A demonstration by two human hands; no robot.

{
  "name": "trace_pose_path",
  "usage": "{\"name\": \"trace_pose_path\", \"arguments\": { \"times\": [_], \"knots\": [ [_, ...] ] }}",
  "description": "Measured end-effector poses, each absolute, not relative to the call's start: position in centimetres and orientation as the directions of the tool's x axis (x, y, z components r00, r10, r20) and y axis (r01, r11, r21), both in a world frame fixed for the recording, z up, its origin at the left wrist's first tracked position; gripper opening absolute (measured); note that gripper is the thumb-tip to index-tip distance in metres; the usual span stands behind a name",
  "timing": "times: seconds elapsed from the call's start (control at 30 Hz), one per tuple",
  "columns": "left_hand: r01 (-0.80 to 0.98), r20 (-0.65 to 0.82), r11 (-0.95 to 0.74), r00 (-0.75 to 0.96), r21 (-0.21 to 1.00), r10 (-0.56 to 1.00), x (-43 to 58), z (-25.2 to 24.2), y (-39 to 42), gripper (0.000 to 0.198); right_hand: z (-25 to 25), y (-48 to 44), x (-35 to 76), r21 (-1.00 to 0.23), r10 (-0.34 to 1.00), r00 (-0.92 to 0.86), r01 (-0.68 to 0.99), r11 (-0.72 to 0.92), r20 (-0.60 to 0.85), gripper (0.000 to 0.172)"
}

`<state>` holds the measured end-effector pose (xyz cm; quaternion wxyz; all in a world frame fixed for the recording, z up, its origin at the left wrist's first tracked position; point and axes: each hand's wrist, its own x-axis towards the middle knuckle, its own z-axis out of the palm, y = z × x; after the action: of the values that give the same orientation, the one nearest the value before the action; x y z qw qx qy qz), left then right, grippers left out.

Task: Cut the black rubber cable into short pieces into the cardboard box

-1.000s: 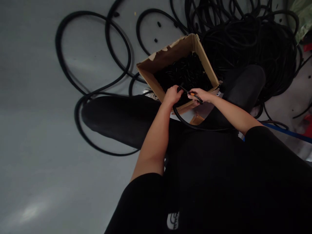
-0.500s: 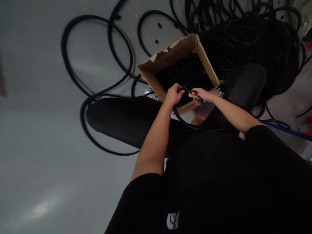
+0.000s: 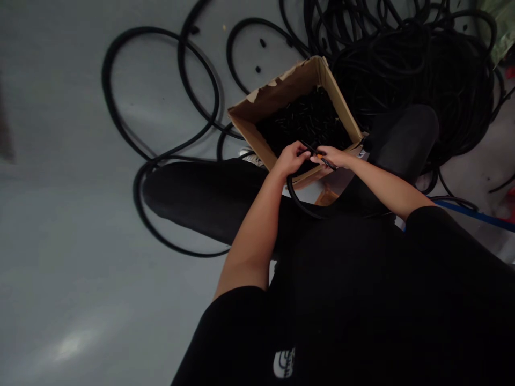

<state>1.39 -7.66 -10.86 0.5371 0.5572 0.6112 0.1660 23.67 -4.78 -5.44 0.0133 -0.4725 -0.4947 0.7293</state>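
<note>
Left hand (image 3: 288,158) and right hand (image 3: 333,157) closed in above cardboard box (image 3: 277,91).

Your view, lighting: dim, muted overall. Glare: one soft pale patch on the grey floor (image 3: 72,346), lower left, from a source out of frame. Shadows: faint, lying beside the black cable loops (image 3: 105,75). Blur: one dark smear (image 3: 5,123) at the left edge. Distortion: wide-angle bending toward the edges. Detail: your black sleeve (image 3: 442,241) reads almost featureless.
</note>
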Motion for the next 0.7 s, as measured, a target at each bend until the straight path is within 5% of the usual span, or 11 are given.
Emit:
{"name": "trace_pose_path", "arguments": {
  "times": [0.7],
  "knots": [
    [0.687, -0.532, 0.362, 0.043, 0.631, 0.846, 1.74, -11.57, -7.94, 0.014, -5.99, -4.95, 23.28, -0.626, 0.501, -0.385, 0.575, -0.526, -0.775, 0.034]
  ]
}}
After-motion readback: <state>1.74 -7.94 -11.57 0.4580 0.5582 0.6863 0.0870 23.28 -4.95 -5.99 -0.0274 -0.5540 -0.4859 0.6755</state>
